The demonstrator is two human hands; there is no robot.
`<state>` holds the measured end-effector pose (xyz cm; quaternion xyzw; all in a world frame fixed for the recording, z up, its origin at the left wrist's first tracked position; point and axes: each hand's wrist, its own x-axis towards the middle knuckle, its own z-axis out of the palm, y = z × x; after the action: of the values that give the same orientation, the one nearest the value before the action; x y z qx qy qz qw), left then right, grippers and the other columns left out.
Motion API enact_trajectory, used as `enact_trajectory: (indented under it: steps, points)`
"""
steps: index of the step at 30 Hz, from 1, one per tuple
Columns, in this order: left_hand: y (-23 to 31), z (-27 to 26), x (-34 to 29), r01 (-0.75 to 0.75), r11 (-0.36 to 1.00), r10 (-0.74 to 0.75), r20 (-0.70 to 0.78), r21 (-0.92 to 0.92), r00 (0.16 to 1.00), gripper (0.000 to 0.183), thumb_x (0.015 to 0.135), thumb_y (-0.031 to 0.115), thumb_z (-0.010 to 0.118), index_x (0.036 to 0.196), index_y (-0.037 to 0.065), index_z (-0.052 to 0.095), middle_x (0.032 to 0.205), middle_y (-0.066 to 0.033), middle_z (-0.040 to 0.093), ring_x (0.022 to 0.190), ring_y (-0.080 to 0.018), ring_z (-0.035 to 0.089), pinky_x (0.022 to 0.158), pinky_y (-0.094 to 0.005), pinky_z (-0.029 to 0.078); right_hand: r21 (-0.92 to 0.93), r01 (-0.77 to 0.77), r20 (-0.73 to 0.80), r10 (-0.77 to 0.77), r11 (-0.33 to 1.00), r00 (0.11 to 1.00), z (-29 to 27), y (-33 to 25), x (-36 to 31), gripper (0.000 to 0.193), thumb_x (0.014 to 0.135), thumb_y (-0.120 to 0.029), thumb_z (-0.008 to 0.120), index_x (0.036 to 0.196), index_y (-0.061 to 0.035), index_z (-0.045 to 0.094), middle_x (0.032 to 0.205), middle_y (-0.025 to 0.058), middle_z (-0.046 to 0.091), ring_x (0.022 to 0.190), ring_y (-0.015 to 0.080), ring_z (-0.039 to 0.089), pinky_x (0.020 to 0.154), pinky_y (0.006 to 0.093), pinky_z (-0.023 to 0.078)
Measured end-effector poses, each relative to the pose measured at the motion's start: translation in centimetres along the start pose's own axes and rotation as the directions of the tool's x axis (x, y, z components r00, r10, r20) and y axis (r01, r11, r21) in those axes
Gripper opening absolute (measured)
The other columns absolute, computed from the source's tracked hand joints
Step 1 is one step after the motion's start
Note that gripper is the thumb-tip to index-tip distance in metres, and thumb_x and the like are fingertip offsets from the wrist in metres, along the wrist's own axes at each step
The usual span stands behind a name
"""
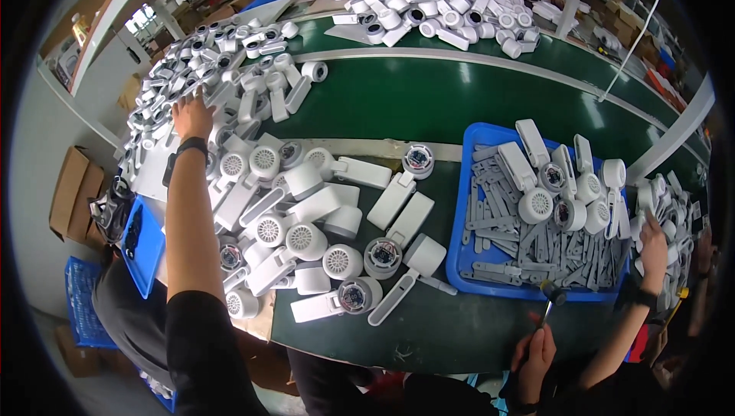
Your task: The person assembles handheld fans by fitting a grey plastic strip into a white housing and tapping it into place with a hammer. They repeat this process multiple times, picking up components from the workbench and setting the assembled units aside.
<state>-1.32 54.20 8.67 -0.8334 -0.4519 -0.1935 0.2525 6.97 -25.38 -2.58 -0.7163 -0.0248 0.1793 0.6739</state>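
My left hand [193,117] reaches far out over a heap of white handheld fan bodies [164,86] at the left. Its fingers are stretched out over the heap, with nothing seen in them. Low at the right, my right hand [537,351] grips a small hammer [550,297]. The hammer has a dark head and a metal shaft, and its head is just over the tray's near rim. Between my hands lie several white fan bodies [306,241] with round grilles and handles. On some, such as the near one [358,295], the round end shows its inner parts.
A blue tray [458,224] holds grey flat strips [521,244] and several fan bodies. A co-worker's hand [653,251] touches another heap at the right edge. Across the green table [398,94], two people sit near a large pile [452,10]. A white post [681,136] stands right.
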Motion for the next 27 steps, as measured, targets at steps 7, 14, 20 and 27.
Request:
enact_trajectory:
  steps: [7, 14, 20, 27]
  points:
    - [8.6, -9.1, -2.7, -0.250, 0.857, 0.253, -0.054, -0.452, 0.966, 0.039, 0.094, 0.028, 0.069, 0.128, 0.009, 0.069, 0.109, -0.0234, 0.073, 0.101, -0.0413, 0.070, 0.086, -0.0483, 0.056, -0.109, 0.071, 0.085, -0.061, 0.992, 0.994, 1.5, -1.4, 0.9, 0.046, 0.112, -0.036, 0.044, 0.137, -0.0002, 0.057, 0.062, -0.0030, 0.048, 0.044, 0.0039, 0.041, 0.041, 0.0213, 0.031]
    - [21.2, -23.5, -20.8, -0.556, 0.266, 0.796, -0.146, -0.787, 0.587, 0.031, 0.086, 0.020, 0.080, 0.114, 0.007, 0.075, 0.098, -0.0157, 0.072, 0.091, -0.0349, 0.069, 0.080, -0.0419, 0.056, -0.110, 0.110, 0.106, -0.098, 0.988, 0.989, 0.7, -0.9, 1.0, 0.042, 0.113, -0.030, 0.042, 0.138, 0.0001, 0.057, 0.063, -0.0026, 0.050, 0.044, 0.0043, 0.041, 0.042, 0.0215, 0.033]
    - [23.3, -25.2, -29.4, -0.665, 0.165, 0.820, -0.274, -0.729, 0.503, 0.027, 0.077, 0.017, 0.084, 0.099, 0.007, 0.074, 0.095, -0.0101, 0.065, 0.093, -0.0306, 0.064, 0.081, -0.0418, 0.052, -0.029, 0.105, 0.165, -0.099, 0.994, 0.981, 0.6, -1.1, 0.6, 0.039, 0.112, -0.026, 0.043, 0.139, -0.0013, 0.058, 0.065, -0.0030, 0.050, 0.044, 0.0034, 0.043, 0.043, 0.0208, 0.036]
    - [27.6, -23.4, -35.4, -0.858, 0.272, 0.830, -0.344, -0.435, 0.438, 0.009, 0.086, 0.010, 0.066, 0.086, 0.002, 0.069, 0.096, -0.0067, 0.056, 0.094, -0.0241, 0.054, 0.084, -0.0381, 0.044, 0.012, 0.067, 0.180, -0.068, 0.998, 0.981, 0.0, -1.6, 0.5, 0.038, 0.112, -0.026, 0.043, 0.139, -0.0034, 0.058, 0.065, -0.0023, 0.051, 0.044, 0.0044, 0.045, 0.042, 0.0216, 0.037]
